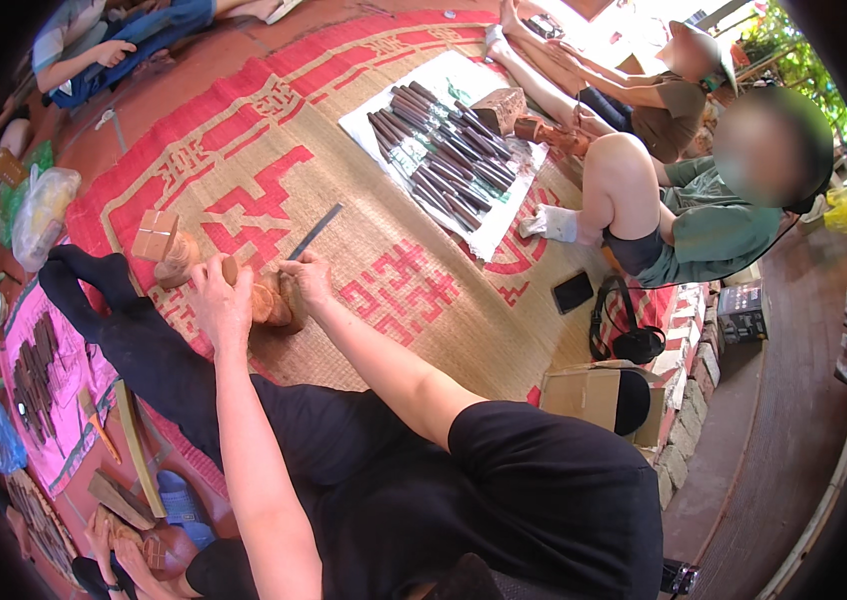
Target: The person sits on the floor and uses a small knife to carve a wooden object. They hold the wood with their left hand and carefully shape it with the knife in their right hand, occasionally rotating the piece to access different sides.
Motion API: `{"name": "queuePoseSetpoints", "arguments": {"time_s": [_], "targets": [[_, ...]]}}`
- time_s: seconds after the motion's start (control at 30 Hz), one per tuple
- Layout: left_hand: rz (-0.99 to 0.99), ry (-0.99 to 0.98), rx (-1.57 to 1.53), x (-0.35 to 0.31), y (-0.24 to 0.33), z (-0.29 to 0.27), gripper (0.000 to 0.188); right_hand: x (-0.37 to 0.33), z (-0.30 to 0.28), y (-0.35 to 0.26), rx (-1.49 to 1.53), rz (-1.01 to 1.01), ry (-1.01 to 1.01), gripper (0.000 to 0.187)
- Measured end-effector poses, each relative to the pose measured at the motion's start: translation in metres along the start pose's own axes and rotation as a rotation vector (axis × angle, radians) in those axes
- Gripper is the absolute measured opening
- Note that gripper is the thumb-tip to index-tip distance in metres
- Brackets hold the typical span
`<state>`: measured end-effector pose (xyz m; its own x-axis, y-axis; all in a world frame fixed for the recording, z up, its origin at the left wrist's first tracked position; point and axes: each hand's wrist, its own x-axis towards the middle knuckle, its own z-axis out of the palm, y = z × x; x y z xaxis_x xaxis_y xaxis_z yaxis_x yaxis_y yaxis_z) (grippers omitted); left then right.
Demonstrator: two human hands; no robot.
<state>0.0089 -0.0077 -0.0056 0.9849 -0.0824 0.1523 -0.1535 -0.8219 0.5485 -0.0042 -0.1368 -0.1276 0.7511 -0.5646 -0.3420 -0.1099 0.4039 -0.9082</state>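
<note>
My left hand (222,305) curls around a rounded wooden piece (231,269), whose brown tip shows between thumb and fingers. Close by, my right hand (310,282) grips a flat grey metal tool (320,231) that points up and away to the right. I cannot tell whether it is a file or a chisel. Between and below the hands is a larger reddish-brown carved wooden piece (269,302), partly covered by my fingers. Beyond my left hand stands a squared wooden block (156,235) with a line across it, next to a rounded wooden form (180,262).
A red-and-tan woven mat (384,130) spreads under everything. Many dark-handled tools (444,150) lie on a white sheet. At right are a phone (573,292), a strapped black device (639,345), a cardboard box (584,392) and seated people. More tools lie on pink cloth (74,400) at left.
</note>
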Motion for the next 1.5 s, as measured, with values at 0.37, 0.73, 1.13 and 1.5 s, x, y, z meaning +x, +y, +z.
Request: {"name": "queuePoseSetpoints", "arguments": {"time_s": [0.37, 0.73, 1.13, 1.5], "targets": [[0.017, 0.009, 0.009, 0.002, -0.003, 0.004, 0.039, -0.002, -0.005, 0.0, 0.107, 0.023, -0.081, 0.018], [-0.034, 0.009, 0.006, 0.001, 0.0, 0.001, 0.04, -0.005, -0.004, 0.001, 0.053, 0.01, -0.134, 0.013], [-0.027, 0.038, 0.018, 0.0, -0.004, 0.0, 0.039, 0.016, -0.009, 0.015, 0.136, 0.056, -0.052, 0.009], [-0.139, -0.035, -0.011, -0.001, 0.001, -0.005, 0.041, 0.002, 0.003, 0.0, 0.099, 0.035, -0.107, 0.022]]}}
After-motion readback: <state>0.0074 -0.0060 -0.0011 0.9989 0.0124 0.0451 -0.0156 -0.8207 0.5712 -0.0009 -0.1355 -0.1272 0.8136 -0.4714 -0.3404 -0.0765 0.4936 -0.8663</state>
